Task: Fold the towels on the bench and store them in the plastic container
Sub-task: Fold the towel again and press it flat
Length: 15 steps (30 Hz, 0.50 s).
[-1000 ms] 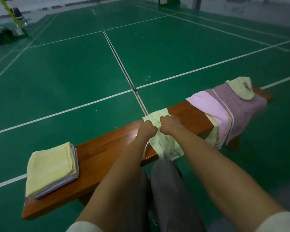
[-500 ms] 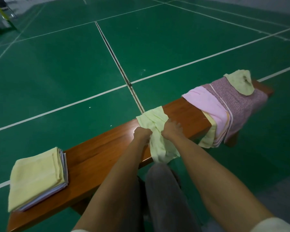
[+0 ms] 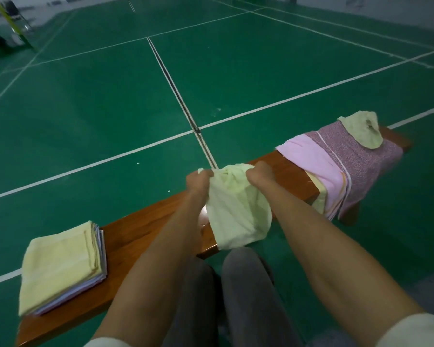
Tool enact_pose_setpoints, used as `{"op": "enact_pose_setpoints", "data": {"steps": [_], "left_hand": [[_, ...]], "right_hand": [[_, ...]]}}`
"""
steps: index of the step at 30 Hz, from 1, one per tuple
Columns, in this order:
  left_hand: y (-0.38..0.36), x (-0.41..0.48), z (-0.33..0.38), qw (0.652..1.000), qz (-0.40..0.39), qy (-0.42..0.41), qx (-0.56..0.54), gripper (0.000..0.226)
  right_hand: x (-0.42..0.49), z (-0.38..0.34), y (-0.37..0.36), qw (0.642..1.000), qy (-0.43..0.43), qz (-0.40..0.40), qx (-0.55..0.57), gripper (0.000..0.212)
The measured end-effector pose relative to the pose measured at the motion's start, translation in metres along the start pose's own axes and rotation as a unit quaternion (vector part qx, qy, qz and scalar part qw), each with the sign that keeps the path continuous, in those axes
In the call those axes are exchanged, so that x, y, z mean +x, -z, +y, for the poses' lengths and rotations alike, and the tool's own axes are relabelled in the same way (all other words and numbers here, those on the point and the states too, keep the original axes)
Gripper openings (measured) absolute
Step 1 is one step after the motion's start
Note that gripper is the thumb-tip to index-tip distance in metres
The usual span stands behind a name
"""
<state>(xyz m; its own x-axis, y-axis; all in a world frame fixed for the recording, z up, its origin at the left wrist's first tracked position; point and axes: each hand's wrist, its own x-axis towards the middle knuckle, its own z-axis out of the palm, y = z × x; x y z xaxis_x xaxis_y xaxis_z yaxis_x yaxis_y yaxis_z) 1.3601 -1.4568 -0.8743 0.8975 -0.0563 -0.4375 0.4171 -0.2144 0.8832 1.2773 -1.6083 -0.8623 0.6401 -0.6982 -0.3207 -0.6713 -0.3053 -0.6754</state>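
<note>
Both hands are holding a pale yellow towel (image 3: pixel 238 211) above the middle of the wooden tabletop (image 3: pixel 140 229). The left hand (image 3: pixel 198 180) is gripping the towel's upper left edge with curled fingers; the right hand (image 3: pixel 259 175) is gripping the upper right edge in the same way. The cloth is bunching between the hands and hanging over the tabletop's near edge. A stack of folded towels (image 3: pixel 63 264), yellow on top, is lying at the left end of the tabletop. At the right end, a pink towel (image 3: pixel 311 164), a mauve towel (image 3: pixel 366 166) and a small yellow cloth (image 3: pixel 361 128) are lying unfolded and overlapping, draping over the near edge. The green court floor (image 3: pixel 85 108) is surrounding the tabletop.
</note>
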Motion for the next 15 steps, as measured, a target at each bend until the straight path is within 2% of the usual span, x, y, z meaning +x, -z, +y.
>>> {"op": "enact_pose_setpoints", "data": {"steps": [3,5,7,9,10,12,14,15], "left_hand": [[0.035,0.003,0.02,0.996,0.073,-0.045,-0.032,0.027],[0.06,0.0,0.02,0.996,0.087,0.006,-0.014,0.03],[0.083,-0.008,0.019,0.992,0.016,0.122,0.038,0.026],[0.099,-0.013,0.021,0.98,-0.065,0.166,0.09,0.021],[0.104,-0.009,0.023,0.979,-0.086,0.153,0.102,0.022],[0.108,-0.004,0.032,0.993,-0.048,0.087,0.056,0.025],[0.112,-0.007,0.046,0.998,0.022,0.009,-0.052,0.019],[0.116,-0.009,0.055,0.994,0.053,-0.026,-0.096,0.018]], "right_hand": [[-0.005,-0.014,0.016,0.995,-0.038,0.037,0.09,0.038],[-0.013,-0.016,0.015,0.992,-0.075,0.019,0.104,0.034],[-0.028,-0.019,0.013,0.976,-0.128,-0.072,0.161,0.032],[-0.047,-0.025,0.013,0.953,-0.165,-0.17,0.19,0.035],[-0.053,-0.032,0.013,0.955,-0.152,-0.192,0.164,0.038],[-0.057,-0.049,0.011,0.974,-0.112,-0.135,0.144,0.044],[-0.056,-0.065,0.009,0.969,-0.067,-0.079,0.224,0.046],[-0.056,-0.072,0.009,0.958,-0.05,-0.053,0.276,0.04]]}}
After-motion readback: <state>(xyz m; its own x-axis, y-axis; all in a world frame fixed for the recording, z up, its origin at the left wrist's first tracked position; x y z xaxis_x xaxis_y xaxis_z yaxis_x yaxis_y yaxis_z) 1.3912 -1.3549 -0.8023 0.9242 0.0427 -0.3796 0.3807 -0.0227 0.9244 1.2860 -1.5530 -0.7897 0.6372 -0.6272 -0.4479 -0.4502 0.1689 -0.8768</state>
